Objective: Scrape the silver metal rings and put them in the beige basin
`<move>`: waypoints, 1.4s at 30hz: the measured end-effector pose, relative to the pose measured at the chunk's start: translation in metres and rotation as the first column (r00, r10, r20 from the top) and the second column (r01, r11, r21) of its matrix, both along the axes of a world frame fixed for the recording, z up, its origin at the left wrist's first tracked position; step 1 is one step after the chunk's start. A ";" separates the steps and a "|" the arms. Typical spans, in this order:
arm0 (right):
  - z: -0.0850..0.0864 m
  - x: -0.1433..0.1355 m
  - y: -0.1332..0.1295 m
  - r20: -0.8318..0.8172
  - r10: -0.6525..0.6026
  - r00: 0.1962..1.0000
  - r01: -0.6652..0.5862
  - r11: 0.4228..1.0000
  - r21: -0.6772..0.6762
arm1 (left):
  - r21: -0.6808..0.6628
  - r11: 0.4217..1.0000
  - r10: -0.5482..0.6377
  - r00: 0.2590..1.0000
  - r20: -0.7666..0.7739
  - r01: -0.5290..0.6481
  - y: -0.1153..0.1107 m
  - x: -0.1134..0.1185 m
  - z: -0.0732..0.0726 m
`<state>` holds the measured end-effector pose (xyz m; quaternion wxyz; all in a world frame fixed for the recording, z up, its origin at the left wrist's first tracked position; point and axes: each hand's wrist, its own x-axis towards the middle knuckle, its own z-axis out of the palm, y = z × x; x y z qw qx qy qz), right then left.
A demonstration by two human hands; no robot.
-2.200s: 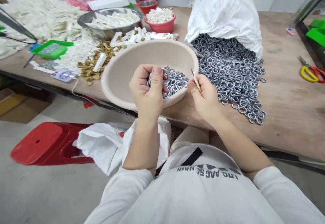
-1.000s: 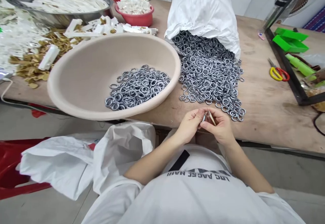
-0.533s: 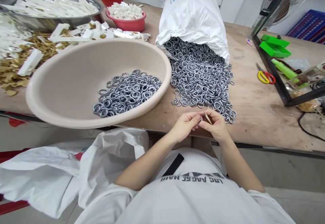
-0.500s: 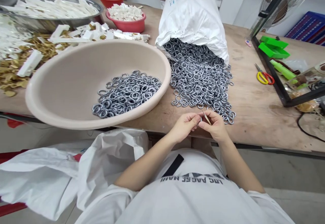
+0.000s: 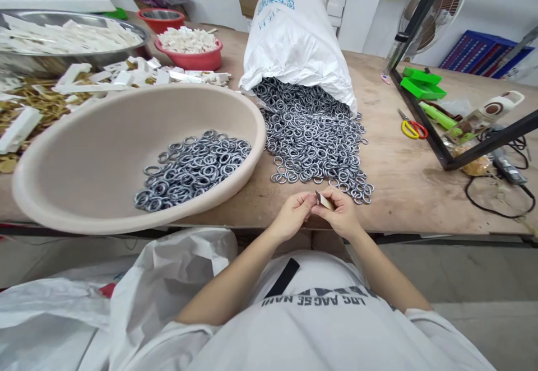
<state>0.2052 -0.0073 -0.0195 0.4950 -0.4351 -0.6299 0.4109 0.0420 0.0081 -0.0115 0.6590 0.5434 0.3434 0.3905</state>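
Note:
My right hand (image 5: 339,214) is closed around a small knife (image 5: 326,202) with a cream handle and a short dark blade pointing left. My left hand (image 5: 296,211) is pinched at the blade's tip; a grey ring showed between the fingers a moment ago and is now mostly hidden by them. Both hands meet just above the table's front edge. Right beyond them lies a heap of grey rings (image 5: 315,141), spilling from the mouth of a white sack (image 5: 298,40). To the left, a big beige basin (image 5: 96,130) holds more grey rings (image 5: 193,169).
White and brown plastic pieces (image 5: 79,99) lie behind the basin, near a steel bowl (image 5: 75,57) and a red bowl (image 5: 193,60). Scissors (image 5: 412,127), green trays (image 5: 422,85) and a black metal frame (image 5: 448,161) are on the right. White bags (image 5: 155,287) hang below the table's edge.
The view has shifted, so the table's things appear further left. The knife has turned, its blade now tilting towards my left fingers and its cream handle showing more. Both hands stay together.

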 end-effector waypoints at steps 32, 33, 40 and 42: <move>0.006 -0.012 -0.007 0.388 -0.003 0.922 -0.103 0.963 0.250 | -0.207 0.972 0.167 0.951 0.261 -0.114 0.001 0.001 -0.011; 0.006 -0.012 -0.007 0.387 -0.012 0.922 -0.094 0.963 0.254 | -0.207 0.971 0.172 0.950 0.261 -0.119 0.001 0.001 -0.011; 0.005 -0.011 -0.008 0.388 -0.021 0.922 -0.090 0.960 0.266 | -0.195 0.968 0.203 0.948 0.246 -0.156 -0.001 0.003 -0.012; 0.005 -0.011 -0.008 0.382 -0.033 0.924 -0.077 0.960 0.270 | -0.199 0.967 0.206 0.945 0.255 -0.157 -0.001 0.003 -0.012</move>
